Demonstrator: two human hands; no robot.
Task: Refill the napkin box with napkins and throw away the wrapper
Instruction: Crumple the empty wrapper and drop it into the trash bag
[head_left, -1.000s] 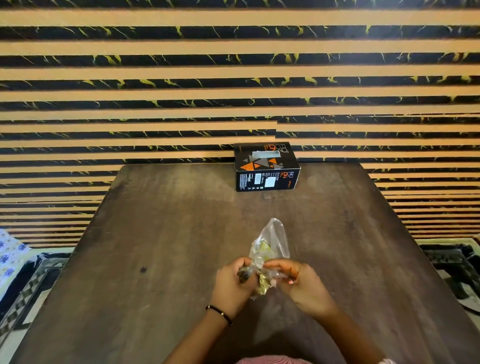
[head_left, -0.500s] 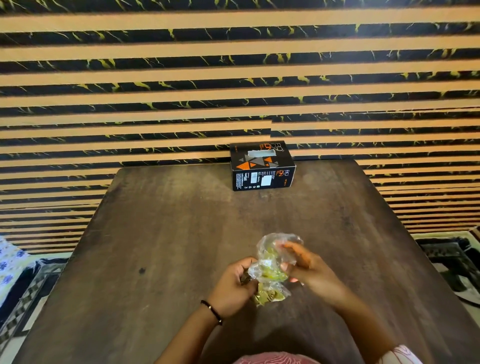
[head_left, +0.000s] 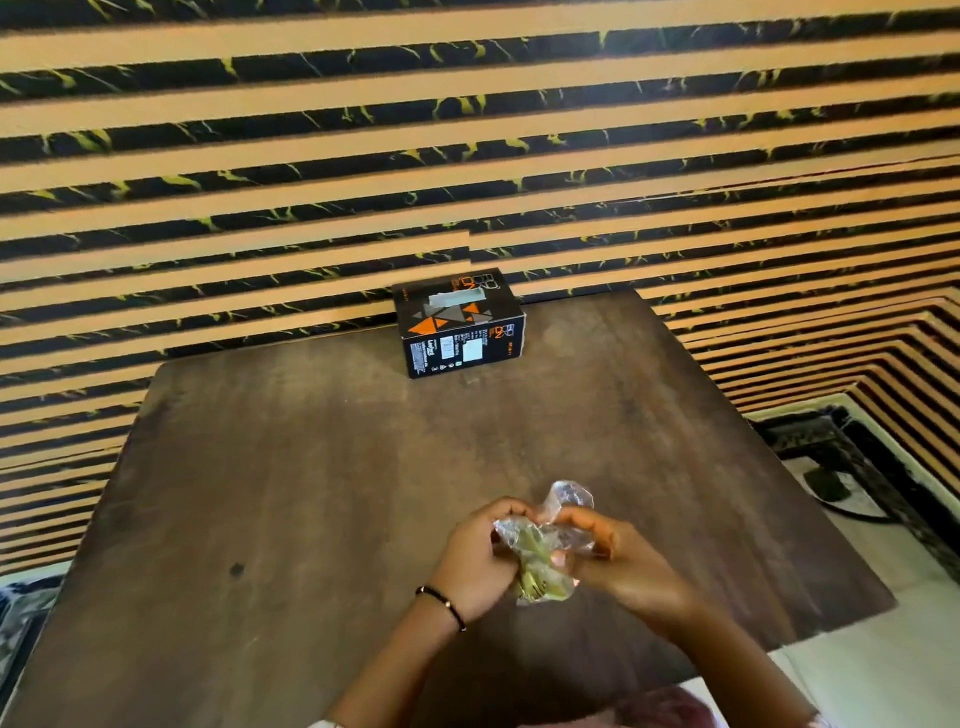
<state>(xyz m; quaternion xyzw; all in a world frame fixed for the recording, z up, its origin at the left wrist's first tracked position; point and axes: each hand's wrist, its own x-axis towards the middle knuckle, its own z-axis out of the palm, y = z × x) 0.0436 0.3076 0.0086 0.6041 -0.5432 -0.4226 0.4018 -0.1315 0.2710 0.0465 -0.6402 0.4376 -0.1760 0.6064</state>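
Two hands are closed together on a crumpled clear wrapper (head_left: 545, 540) above the near middle of the dark wooden table (head_left: 311, 467). The left hand (head_left: 480, 558), marked by a thin black bracelet (head_left: 441, 605) at the wrist, is clenched on the wrapper's left and lower part; the right hand (head_left: 618, 561) is pinched on its right side, with a loose fold of plastic seen above the fingers. Yellow-green print is visible in the bunched lower part.

The black napkin box (head_left: 460, 322), patterned with orange and grey triangles, is set at the far edge of the table, against the striped wall (head_left: 467, 130), well apart from the hands. A pale strip is seen in its top opening. Between box and hands the tabletop is left bare, save for a small dark spot (head_left: 236, 570) to the left. The table's right edge is bordered by pale floor (head_left: 883, 665), where a dark patterned frame (head_left: 852, 467) is seen. At the lower left corner, a patterned item is only partly seen and cannot be identified.
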